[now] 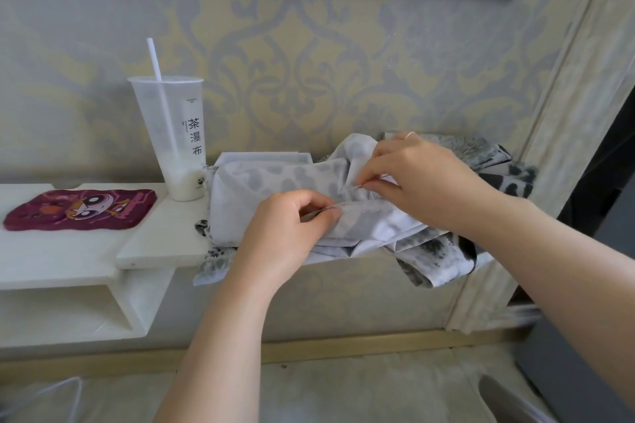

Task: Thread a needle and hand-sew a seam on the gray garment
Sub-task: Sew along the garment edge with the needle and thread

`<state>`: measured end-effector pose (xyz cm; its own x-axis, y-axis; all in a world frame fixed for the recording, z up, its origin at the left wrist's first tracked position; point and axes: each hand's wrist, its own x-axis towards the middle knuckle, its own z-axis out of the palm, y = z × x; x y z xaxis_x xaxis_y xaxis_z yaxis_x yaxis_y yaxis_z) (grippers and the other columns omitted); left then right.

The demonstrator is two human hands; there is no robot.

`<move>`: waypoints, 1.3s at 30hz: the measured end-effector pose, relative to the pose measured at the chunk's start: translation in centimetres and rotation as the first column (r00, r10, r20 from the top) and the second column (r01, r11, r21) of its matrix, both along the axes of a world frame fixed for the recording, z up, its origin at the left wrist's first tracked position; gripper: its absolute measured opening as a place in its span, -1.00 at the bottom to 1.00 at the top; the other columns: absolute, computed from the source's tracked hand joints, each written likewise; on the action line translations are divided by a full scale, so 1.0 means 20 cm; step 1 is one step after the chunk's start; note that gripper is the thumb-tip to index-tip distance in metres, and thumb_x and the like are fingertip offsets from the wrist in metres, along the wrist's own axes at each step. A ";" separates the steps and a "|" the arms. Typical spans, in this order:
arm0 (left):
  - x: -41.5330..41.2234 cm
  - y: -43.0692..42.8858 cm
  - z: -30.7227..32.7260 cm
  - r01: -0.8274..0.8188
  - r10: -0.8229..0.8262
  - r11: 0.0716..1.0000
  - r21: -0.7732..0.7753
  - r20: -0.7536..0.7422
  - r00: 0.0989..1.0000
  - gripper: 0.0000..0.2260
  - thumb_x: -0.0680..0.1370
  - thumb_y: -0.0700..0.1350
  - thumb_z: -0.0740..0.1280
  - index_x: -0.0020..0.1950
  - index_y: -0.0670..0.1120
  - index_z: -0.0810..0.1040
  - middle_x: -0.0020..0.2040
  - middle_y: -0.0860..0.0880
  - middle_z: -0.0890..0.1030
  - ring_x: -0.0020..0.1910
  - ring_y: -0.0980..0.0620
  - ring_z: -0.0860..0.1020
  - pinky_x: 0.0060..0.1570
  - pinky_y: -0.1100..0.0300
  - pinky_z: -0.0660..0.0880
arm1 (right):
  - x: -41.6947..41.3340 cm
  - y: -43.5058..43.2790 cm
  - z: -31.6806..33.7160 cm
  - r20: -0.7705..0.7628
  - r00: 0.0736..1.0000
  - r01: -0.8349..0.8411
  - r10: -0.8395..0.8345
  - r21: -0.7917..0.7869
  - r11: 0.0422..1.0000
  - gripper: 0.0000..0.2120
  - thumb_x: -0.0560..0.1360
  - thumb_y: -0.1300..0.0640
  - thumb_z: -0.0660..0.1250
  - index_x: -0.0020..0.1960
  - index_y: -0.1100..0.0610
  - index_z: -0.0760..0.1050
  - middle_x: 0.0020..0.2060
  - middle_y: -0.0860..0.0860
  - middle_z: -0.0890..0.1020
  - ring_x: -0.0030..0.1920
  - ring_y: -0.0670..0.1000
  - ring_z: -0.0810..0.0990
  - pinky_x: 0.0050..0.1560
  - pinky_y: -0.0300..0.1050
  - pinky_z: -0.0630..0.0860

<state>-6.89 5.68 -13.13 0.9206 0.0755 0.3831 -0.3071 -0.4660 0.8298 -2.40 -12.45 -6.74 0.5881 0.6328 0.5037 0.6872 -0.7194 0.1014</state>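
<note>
On the white bench (68,261) I see the gray garment (275,178) heaped, spilling over its edge. My left hand (285,233) pinches the folded seam edge (360,205) taut; my right hand (422,178) pinches the needle (357,186) at the cloth. I judge threading done, stitching under way, the seam unfinished
</note>
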 end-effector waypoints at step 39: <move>-0.03 0.03 0.03 0.129 -0.132 0.976 -0.177 -0.003 0.991 -0.88 0.54 -0.09 0.35 -0.17 0.06 0.63 -0.17 0.02 0.68 -0.13 0.09 0.61 -0.03 0.25 0.47 | -0.08 0.10 0.04 -0.371 0.910 -0.123 0.187 0.190 0.974 -0.80 0.50 0.29 0.32 -0.06 0.04 0.65 -0.21 -0.19 0.60 -0.17 -0.25 0.53 -0.12 -0.43 0.42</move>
<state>-7.41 6.28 -12.43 0.9325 0.0191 0.3608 -0.3427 -0.2694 0.9000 -3.94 -10.44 -5.91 0.6572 0.6620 0.3604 0.7536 -0.5853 -0.2992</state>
